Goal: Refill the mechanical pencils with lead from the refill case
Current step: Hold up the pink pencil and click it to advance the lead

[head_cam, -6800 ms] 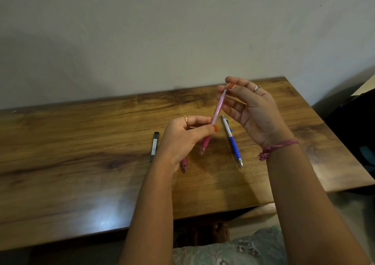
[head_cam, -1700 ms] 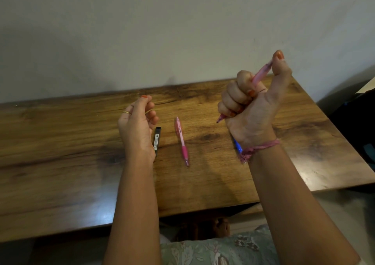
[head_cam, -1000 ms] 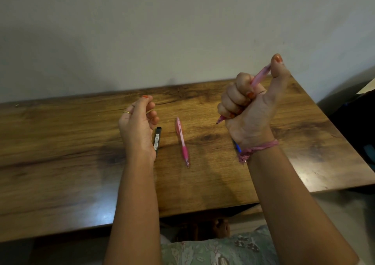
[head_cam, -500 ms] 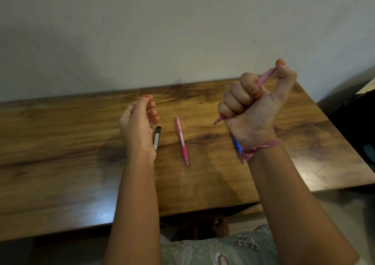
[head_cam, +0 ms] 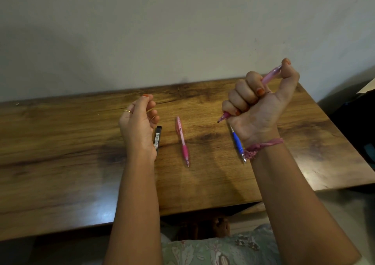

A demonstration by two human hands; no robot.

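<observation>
Head view: right hand [head_cam: 257, 110] fisted round a translucent pink mechanical pencil [head_cam: 269, 76], thumb bent over the push-button end, tip poking out below the little finger toward the left hand [head_cam: 138, 124]. Long axis slanted — cap end up and to the right, tip down and to the left, raised clear of the wooden table [head_cam: 60, 173]. Left hand lifted with fingers loosely curled, fingertips close together; cannot tell whether any lead is pinched there. Black refill case [head_cam: 157, 137] flat on the table just beside that wrist, lying roughly front to back. Second pink mechanical pencil [head_cam: 182, 141] flat between the hands, tip toward the near edge; blue mechanical pencil [head_cam: 237, 144] partly hidden under the right wrist, tip likewise nearward. Probably light, stiff, smooth plastic barrels — best held at the rubbery grip section. Lead likely brittle, needing a gentle pinch.
</observation>
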